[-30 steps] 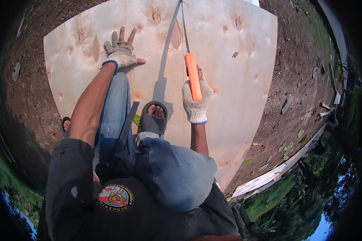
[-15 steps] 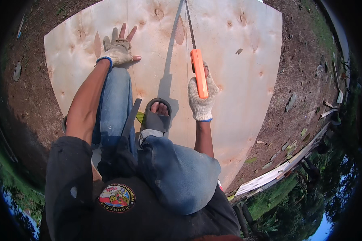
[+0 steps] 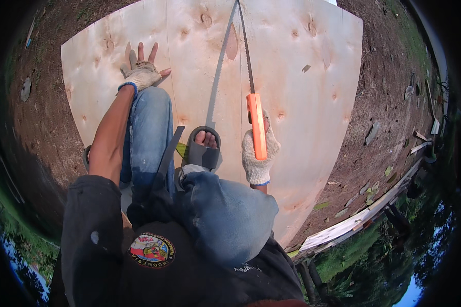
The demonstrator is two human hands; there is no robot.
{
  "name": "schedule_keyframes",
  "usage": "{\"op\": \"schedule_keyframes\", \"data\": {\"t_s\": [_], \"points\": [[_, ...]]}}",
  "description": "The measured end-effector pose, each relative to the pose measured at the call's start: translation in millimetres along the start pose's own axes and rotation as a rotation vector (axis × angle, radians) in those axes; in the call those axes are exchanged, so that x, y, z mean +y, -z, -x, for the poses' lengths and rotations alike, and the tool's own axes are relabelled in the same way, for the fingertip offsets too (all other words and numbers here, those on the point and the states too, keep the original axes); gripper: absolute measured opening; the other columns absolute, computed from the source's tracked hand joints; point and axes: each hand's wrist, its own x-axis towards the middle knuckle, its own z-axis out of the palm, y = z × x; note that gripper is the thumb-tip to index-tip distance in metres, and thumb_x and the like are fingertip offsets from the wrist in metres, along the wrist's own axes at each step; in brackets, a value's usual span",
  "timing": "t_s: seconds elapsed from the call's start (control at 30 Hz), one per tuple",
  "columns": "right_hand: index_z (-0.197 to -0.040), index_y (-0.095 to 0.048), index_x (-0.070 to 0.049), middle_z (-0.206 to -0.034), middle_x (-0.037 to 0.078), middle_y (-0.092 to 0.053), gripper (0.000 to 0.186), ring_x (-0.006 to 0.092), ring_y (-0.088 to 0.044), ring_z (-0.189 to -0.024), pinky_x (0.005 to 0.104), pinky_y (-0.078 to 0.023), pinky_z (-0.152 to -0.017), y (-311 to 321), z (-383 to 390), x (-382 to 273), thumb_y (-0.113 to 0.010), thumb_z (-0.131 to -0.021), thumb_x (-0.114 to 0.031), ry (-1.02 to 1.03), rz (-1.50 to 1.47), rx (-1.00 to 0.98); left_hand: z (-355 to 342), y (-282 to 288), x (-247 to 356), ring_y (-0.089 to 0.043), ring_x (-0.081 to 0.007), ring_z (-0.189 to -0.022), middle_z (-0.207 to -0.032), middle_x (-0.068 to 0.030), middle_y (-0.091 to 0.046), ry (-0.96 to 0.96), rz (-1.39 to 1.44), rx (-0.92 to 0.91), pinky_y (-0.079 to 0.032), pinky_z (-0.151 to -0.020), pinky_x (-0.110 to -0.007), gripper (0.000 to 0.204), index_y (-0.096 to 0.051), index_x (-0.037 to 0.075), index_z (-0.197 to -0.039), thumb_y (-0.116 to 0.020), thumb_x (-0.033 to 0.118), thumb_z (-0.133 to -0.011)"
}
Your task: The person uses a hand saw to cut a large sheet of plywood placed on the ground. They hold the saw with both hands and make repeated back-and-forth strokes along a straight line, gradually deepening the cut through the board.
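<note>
My left hand (image 3: 142,74), in a fingerless cream work glove, lies spread on a pale plywood sheet (image 3: 312,77), just beyond my jeans-covered left knee (image 3: 149,110). My right hand (image 3: 256,166), in a similar glove, grips the orange handle (image 3: 256,123) of a handsaw. Its toothed blade (image 3: 247,56) points away from me to the sheet's far edge, beside a thin line on the wood, and casts a long shadow to its left. My sandalled foot (image 3: 204,148) rests on the plywood between my hands, left of the saw, next to a green leaf (image 3: 182,151).
Brown dirt (image 3: 384,102) with dry leaves surrounds the sheet. Pale boards (image 3: 343,227) lie along the lower right, with scraps of wood (image 3: 420,146) further up. Grass and trees show at the rim. A dark flat strip (image 3: 171,148) stands beside my left leg.
My right hand has drawn the saw back toward me, after rising slightly half a second ago. My left hand stays spread on the sheet, shifted only slightly in the view.
</note>
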Motion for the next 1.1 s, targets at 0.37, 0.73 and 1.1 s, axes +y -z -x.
{"op": "schedule_keyframes", "data": {"t_s": [0.37,0.73,1.1], "points": [[-0.137,-0.061,0.0,-0.093,0.015,-0.071,0.051,0.0265,-0.065,-0.067,0.0338,-0.056,-0.071,-4.3,2.4,5.3,-0.06,-0.086,0.001,0.075,0.032,0.065,14.4,16.0,5.3,0.015,-0.0478,-0.157,-0.171,-0.0236,0.018,0.026,0.029,-0.062,-0.003,-0.124,-0.067,0.101,-0.001,0.032,-0.168,-0.053,0.074,-0.092],[-0.14,-0.06,0.001,-0.078,0.01,-0.066,0.051,0.0158,-0.06,-0.062,0.0296,-0.054,-0.068,-9.4,-7.1,1.7,-0.063,-0.09,-0.003,-0.068,-0.01,-0.002,5.2,-1.4,-6.0,0.007,-0.0527,-0.157,-0.174,-0.019,0.013,-0.029,0.054,0.041,-0.005,-0.115,-0.08,0.091,-0.007,0.037,-0.168,-0.049,0.071,-0.096],[-0.139,-0.06,0.001,-0.09,0.013,-0.073,0.05,0.0214,-0.071,-0.073,0.0277,-0.055,-0.074,-4.4,1.8,1.5,-0.06,-0.089,-0.001,-0.093,-0.049,0.003,-0.4,-10.9,-15.4,0.007,-0.0523,-0.157,-0.175,-0.0153,0.012,-0.023,0.017,0.058,-0.004,-0.111,-0.084,0.091,-0.005,0.041,-0.167,-0.048,0.074,-0.094]]}}
